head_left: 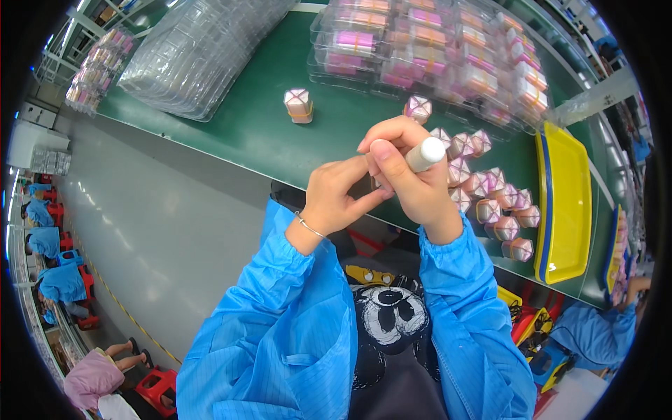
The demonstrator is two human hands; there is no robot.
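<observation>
My right hand (420,192) is closed around a white round-ended stick (425,154) that looks like a marker; its rounded end points up and right. My left hand (330,196) meets it on the left, with thumb and fingers bent together at the right fingertips. Whatever sits between them is mostly hidden. Beyond my hands, one small banded bundle (298,108) stands alone on the green table (259,143). Another banded bundle (418,108) is just past my right fingers. Several more pink and white bundles (495,183) stand grouped to the right of that hand.
Stacked clear plastic trays (203,56) lie at the far left. Filled clear trays (427,52) hold more bundles at the back. A yellow tray (565,203) rests along the right side. Another person's blue sleeve (591,332) shows at the lower right.
</observation>
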